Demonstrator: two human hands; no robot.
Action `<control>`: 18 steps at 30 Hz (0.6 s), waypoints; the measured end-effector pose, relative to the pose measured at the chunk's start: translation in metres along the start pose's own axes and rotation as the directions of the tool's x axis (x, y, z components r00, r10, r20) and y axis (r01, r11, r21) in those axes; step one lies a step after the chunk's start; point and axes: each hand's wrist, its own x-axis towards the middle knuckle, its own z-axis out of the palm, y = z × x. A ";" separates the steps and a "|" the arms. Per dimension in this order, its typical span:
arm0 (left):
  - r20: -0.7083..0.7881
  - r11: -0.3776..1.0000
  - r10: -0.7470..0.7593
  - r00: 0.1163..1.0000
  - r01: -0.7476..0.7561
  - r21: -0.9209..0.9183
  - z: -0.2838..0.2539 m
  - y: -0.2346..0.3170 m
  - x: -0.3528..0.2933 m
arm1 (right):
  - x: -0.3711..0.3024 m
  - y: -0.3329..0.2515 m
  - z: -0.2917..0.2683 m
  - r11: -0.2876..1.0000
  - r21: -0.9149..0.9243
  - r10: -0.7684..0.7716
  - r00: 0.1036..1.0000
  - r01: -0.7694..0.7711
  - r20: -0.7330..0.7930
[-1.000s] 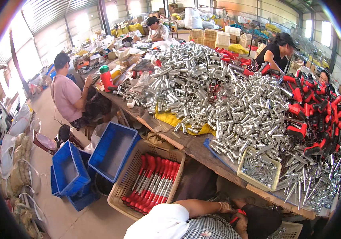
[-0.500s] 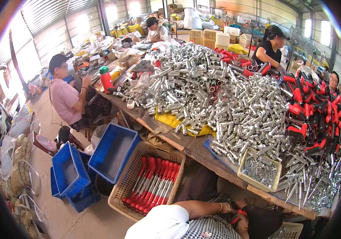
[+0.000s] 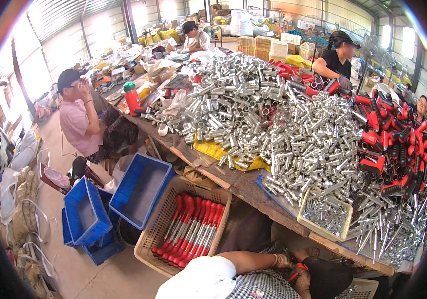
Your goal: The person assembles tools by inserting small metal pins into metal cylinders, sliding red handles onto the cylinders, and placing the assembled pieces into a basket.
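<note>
Low in the view, my left hand [image 3: 283,261] reaches in from a white sleeve, close beside a red-handled piece [image 3: 301,267]. Its fingers are too small and covered to read. My right hand [image 3: 302,285], below a black sleeve, is closed against that red piece, whose far end is hidden. Both hands are over my lap, near a checked cloth [image 3: 263,285]. To their left stands a beige plastic basket [image 3: 146,244] of red-handled tools with silver shafts [image 3: 191,229], laid side by side.
The worktable [image 3: 273,212] bears a big heap of silver metal sockets [image 3: 238,99], a cream tray of small parts [image 3: 323,214] and piled red-and-black handles [image 3: 398,134]. Blue bins [image 3: 141,187] stand on the floor at left. Several people sit around the table.
The person in pink at left has raised a hand to the head. The person in black across the table has shifted and turned. My hands have moved only slightly around the red piece.
</note>
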 end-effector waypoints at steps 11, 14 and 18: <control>-0.019 0.995 -0.024 1.000 0.026 0.099 0.009 0.007 0.019 | -0.006 -0.005 0.005 1.000 -0.024 0.013 1.000 -0.014 -0.014; -0.027 0.993 -0.031 0.999 0.034 0.116 -0.002 -0.006 -0.002 | -0.002 -0.004 0.003 0.999 -0.049 0.004 1.000 -0.004 -0.012; -0.030 0.987 -0.059 0.998 0.063 0.146 -0.001 0.005 0.003 | 0.000 -0.001 0.005 0.993 -0.115 -0.007 1.000 0.008 0.010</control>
